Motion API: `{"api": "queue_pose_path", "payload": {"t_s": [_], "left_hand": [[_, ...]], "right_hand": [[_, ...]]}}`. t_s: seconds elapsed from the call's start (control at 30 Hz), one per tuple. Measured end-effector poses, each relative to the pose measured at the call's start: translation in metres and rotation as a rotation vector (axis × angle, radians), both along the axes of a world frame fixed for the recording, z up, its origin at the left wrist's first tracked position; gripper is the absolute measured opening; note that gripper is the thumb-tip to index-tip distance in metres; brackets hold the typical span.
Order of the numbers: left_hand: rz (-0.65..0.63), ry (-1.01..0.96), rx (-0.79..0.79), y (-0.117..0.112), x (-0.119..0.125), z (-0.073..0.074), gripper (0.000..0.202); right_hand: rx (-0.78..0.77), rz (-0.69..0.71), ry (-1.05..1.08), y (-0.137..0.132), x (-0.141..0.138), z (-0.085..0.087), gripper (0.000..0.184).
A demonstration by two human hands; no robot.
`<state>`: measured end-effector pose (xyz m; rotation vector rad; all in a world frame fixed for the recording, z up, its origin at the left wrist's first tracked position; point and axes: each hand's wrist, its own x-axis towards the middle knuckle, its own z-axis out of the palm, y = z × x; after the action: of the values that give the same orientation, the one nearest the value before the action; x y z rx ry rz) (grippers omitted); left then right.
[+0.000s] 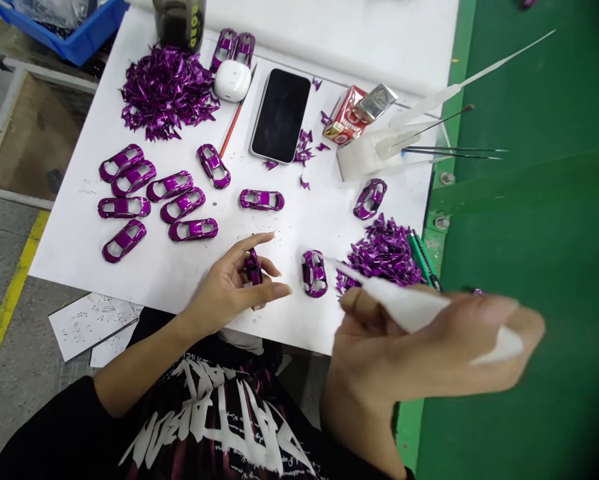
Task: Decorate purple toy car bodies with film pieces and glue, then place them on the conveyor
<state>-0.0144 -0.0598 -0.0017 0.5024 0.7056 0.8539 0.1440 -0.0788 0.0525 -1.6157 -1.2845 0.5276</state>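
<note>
Left hand (224, 293) clenched on a small metallic-purple model car shell (253, 268): the shell stands on end between thumb and fingers, just above the table's near edge, its window openings hollow. Index finger lifted clear. Right hand (429, 343) is motion-blurred, pinching a white tapered strip (399, 303); its pointed tip reaches toward a second shell (314, 273), which lies flat on the table (64, 257) between the two hands. Tip and shell look close, but contact cannot be confirmed.

Eleven or so further shells lie on the white surface, mostly in a loose cluster at left, all glossy purple with pale window gaps. One sits alone near the right edge. A heap of purple scraps (382, 253) lies just beyond the right hand, beside green-handled tools (422, 257) at the table's right edge; a larger heap (167, 93) lies at far left. Loose scraps are scattered around a smartphone (279, 117).

Also at the far side: white earbud case (232, 80), red-handled brush (233, 130), red-and-silver tin (357, 113), white block (362, 157) carrying fine needles.

Open white surface remains between the left hand and the cluster. Beyond the right edge runs a green mat (504, 267). Left of the near edge is the grey floor (14, 333).
</note>
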Motion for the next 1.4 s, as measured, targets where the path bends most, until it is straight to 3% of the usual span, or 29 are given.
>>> {"api": "queue_pose_path", "payload": {"t_s": [0.07, 0.1, 0.2, 0.27, 0.37, 0.4, 0.47, 0.57, 0.63, 0.73, 0.8, 0.87, 0.97, 1.03, 1.13, 1.2, 1.3, 1.4], "left_hand": [[-0.008, 0.008, -0.002, 0.000, -0.001, 0.000, 0.069], [-0.005, -0.006, -0.005, 0.001, -0.001, 0.000, 0.067], [0.019, -0.083, -0.016, 0.001, -0.001, 0.000, 0.064], [0.031, -0.108, -0.019, 0.001, -0.001, 0.000, 0.064], [0.037, -0.117, -0.019, 0.001, -0.001, -0.001, 0.061], [0.040, -0.125, -0.015, 0.001, -0.001, -0.001, 0.059], [0.046, -0.156, -0.016, 0.002, -0.001, -0.001, 0.054], [0.045, -0.198, -0.017, 0.002, 0.000, -0.002, 0.048], [0.032, -0.214, -0.012, 0.002, 0.000, -0.003, 0.050], [0.028, -0.240, -0.011, 0.003, 0.001, -0.005, 0.056], [0.037, -0.251, -0.010, 0.003, 0.001, -0.006, 0.058], [0.035, -0.257, -0.011, 0.003, 0.001, -0.007, 0.058], [0.042, -0.267, -0.024, 0.004, 0.000, -0.006, 0.058], [0.067, -0.265, -0.036, 0.004, -0.001, -0.004, 0.057], [0.103, -0.266, -0.067, 0.004, -0.004, 0.002, 0.056], [0.091, -0.286, -0.099, 0.006, -0.008, 0.005, 0.055], [0.028, -0.305, -0.118, 0.007, -0.013, 0.008, 0.051], [-0.032, -0.259, -0.065, 0.005, -0.013, 0.007, 0.046]], "right_hand": [[0.149, -0.180, 0.045, 0.027, 0.013, 0.000, 0.023], [0.154, -0.206, 0.018, 0.043, 0.020, -0.004, 0.021], [-0.017, -0.125, -0.241, 0.079, 0.037, -0.024, 0.024], [-0.157, -0.105, -0.392, 0.089, 0.042, -0.029, 0.026], [-0.374, -0.105, -0.662, 0.086, 0.035, -0.010, 0.020], [-0.408, -0.067, -0.779, 0.085, 0.028, 0.002, 0.020], [-0.330, 0.121, -0.903, 0.091, 0.006, 0.024, 0.027], [-0.108, 0.550, -0.772, 0.133, -0.050, 0.035, 0.017], [-0.104, 0.673, -0.770, 0.173, -0.093, 0.023, 0.006], [-0.224, 0.675, -0.852, 0.225, -0.141, -0.007, 0.006], [-0.260, 0.676, -0.855, 0.243, -0.156, -0.022, 0.013], [-0.264, 0.684, -0.840, 0.249, -0.159, -0.026, 0.020], [-0.261, 0.662, -0.818, 0.238, -0.143, -0.012, 0.019], [-0.160, 0.630, -0.763, 0.216, -0.121, 0.004, 0.026], [0.141, 0.579, -0.622, 0.159, -0.079, 0.026, 0.021], [0.236, 0.450, -0.567, 0.110, -0.051, 0.034, 0.014], [0.033, 0.215, -0.308, 0.039, -0.020, 0.030, 0.010], [-0.184, 0.145, 0.020, -0.006, -0.006, 0.017, 0.007]]}}
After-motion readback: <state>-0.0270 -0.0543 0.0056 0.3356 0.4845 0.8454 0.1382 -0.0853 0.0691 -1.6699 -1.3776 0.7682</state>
